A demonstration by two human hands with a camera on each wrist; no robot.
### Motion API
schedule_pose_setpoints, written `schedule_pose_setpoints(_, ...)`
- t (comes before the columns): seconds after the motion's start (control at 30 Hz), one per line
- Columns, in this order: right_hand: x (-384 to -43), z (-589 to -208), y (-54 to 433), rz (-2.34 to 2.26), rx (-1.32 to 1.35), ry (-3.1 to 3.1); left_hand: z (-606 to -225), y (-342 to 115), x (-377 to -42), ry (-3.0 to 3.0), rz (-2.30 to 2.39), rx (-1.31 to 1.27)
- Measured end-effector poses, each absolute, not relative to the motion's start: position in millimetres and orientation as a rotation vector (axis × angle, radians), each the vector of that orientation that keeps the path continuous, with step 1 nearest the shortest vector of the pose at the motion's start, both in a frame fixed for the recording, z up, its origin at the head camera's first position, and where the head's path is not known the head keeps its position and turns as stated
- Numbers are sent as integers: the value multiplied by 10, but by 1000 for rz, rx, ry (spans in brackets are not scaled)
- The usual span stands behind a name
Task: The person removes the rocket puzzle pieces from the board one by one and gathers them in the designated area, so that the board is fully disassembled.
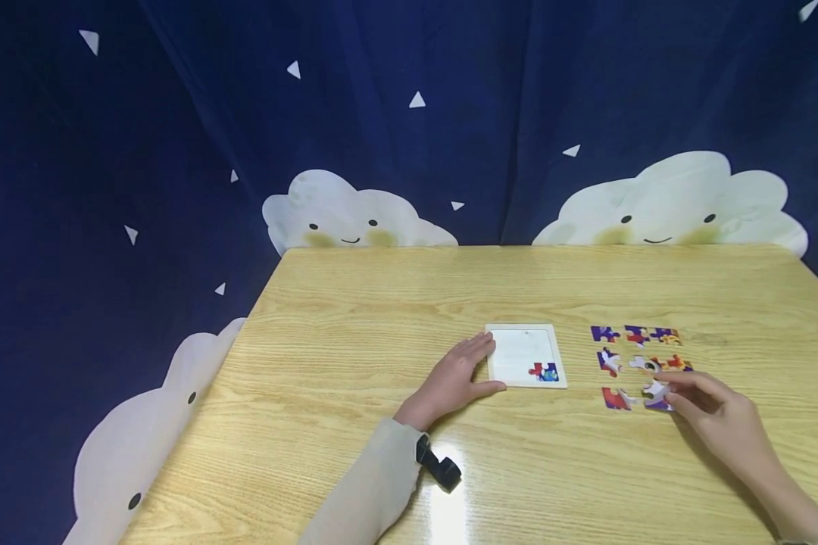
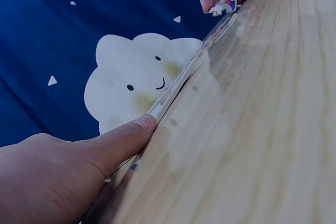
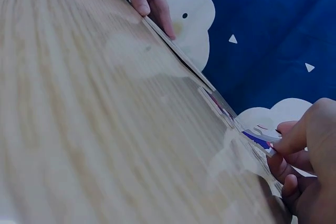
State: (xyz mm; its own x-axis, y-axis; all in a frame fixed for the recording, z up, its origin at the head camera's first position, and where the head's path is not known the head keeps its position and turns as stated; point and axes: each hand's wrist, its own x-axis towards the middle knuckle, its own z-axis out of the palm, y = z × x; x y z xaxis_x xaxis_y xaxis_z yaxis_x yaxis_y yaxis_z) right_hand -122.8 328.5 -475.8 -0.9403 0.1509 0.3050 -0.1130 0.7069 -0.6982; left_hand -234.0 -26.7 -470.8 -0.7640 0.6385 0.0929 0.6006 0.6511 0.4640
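A white puzzle tray (image 1: 518,352) lies flat on the table, with a red and blue jigsaw piece (image 1: 544,372) in its lower right corner. My left hand (image 1: 453,378) rests at the tray's left edge, fingers spread and thumb by the lower corner. To the right, my right hand (image 1: 719,416) pinches a white and purple jigsaw piece (image 1: 656,395) between thumb and fingers. In the right wrist view this pinched piece (image 3: 257,139) appears tilted at the fingertips. Several other pieces lie around it, among them a red one (image 1: 616,399) at the lower left of the group.
The wooden table (image 1: 354,333) reaches back to a dark blue curtain (image 1: 382,113) printed with smiling clouds and white triangles. Loose puzzle pieces (image 1: 637,334) lie in rough rows right of the tray. A black strap with a small device (image 1: 441,465) sits on the left wrist.
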Motion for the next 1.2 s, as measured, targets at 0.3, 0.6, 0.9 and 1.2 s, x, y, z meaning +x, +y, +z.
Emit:
schedule_pose_setpoints(0.3, -1228, -4748, 3325, 1062, -65, -2612, -4711, -268, -2348, 2777, 760, 1057)
schedule_pose_setpoints(0.6, -1232, -4746, 3332, 1060, -50, -2612, -4710, -271, -2349, 2786, 738, 1036)
schedule_pose_setpoints(0.9, -1243, -4760, 3335, 959, 0, -2623, -4705, -264, -2344, 2775, 733, 1017)
schedule_pose_setpoints(1.2, -1242, -4785, 3337, 893, 79, -2630, -4714, -263, -2349, 2777, 736, 1022)
